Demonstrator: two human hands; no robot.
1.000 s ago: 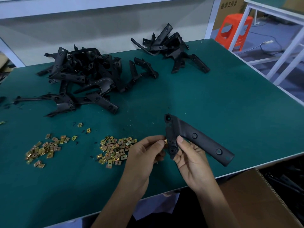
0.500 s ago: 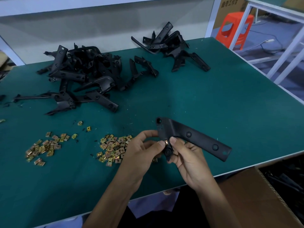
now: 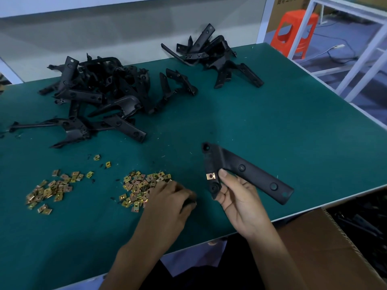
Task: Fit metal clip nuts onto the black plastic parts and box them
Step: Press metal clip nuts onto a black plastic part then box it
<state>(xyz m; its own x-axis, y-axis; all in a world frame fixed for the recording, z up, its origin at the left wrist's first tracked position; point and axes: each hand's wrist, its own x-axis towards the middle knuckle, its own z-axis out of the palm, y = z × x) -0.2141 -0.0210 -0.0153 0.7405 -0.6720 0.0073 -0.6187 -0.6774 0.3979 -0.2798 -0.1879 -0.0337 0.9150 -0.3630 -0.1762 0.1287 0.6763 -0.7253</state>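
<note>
Our left hand [image 3: 167, 197] has left the black plastic bracket [image 3: 251, 174], one clip nut [image 3: 210, 176] now seated, for the clip-nut pile [image 3: 142, 185]. It is blurred, so we cannot tell its grip. Our right hand [image 3: 240, 197] clasps the bracket just right of that pile. Another nut seems next.

Green-topped table [image 3: 272, 126], grey wall [image 3: 104, 34] behind, orange stool [image 3: 293, 32], white metal frame [image 3: 366, 59]

A single wide-angle view from the wearer's head looks forward and down over the green desk [image 3: 272, 126], close to its near edge at 6 o'clock.
</note>
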